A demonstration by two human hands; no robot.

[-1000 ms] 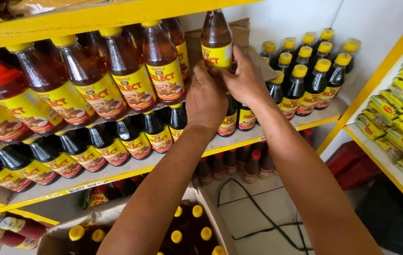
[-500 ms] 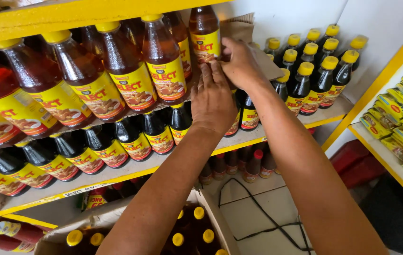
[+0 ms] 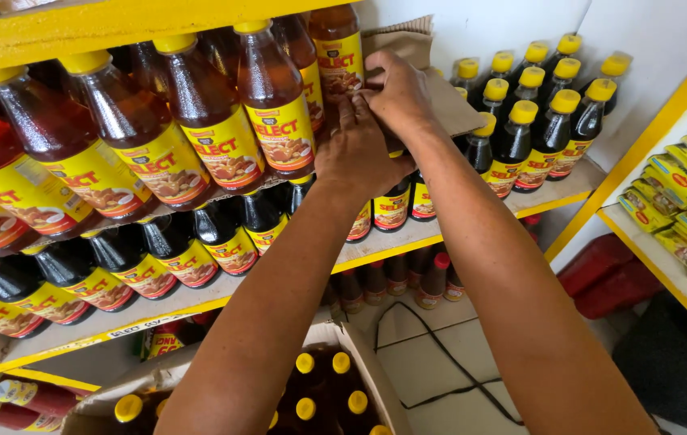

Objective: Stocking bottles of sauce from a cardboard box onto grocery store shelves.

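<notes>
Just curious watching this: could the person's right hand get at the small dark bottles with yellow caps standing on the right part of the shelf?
Probably yes. The right hand rests on the brown cardboard sheet, right beside the small dark yellow-capped bottles, and nothing stands between them. It would first have to let go of the cardboard.

The left hand point(image 3: 357, 151) covers the lower edge of the cardboard sheet point(image 3: 440, 97), and the bottom edge crops the open carton point(image 3: 359, 362) of yellow-capped bottles

hands: left point(image 3: 359, 153), right point(image 3: 398, 95) on cardboard sheet point(image 3: 448, 105) | amber bottles point(image 3: 275, 105) beside
</notes>
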